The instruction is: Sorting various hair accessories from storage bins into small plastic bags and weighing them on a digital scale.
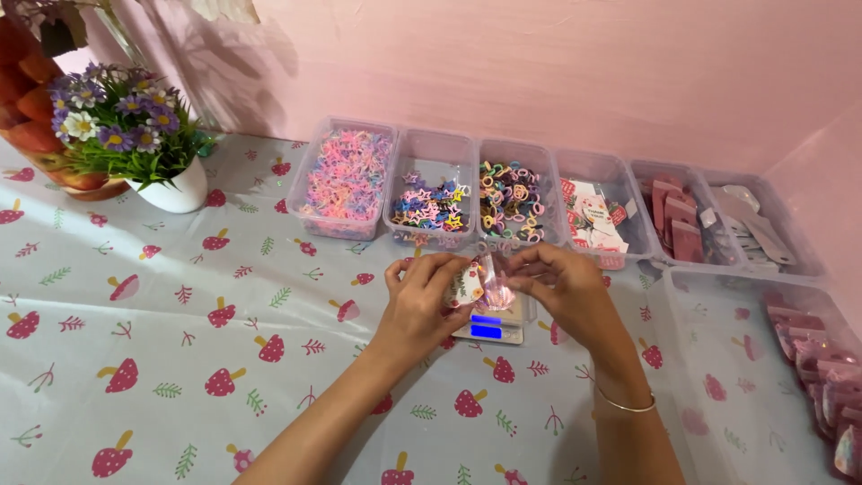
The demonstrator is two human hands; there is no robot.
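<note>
Both hands (494, 292) pinching, seemingly, small packet (489, 286)

I see clear glossy plastic bins (429, 148), a smooth printed tablecloth (180, 359), perhaps vinyl, and a shiny metal-faced scale (489, 330) under a crinkly transparent packet (492, 286).

Bright, even light with a pink cast off the wall (539, 63). Leaf shadows on the wall just above and right of the flower pot (171, 190) suggest light from the left. Soft arm shadows on the tablecloth (180, 296) well right of the pot. Scale display (486, 330) glows blue, slightly blown. Clear bins (431, 184) right of the pot show mild glare. Both hands slightly soft; far-right edge stretched, blurry
</note>
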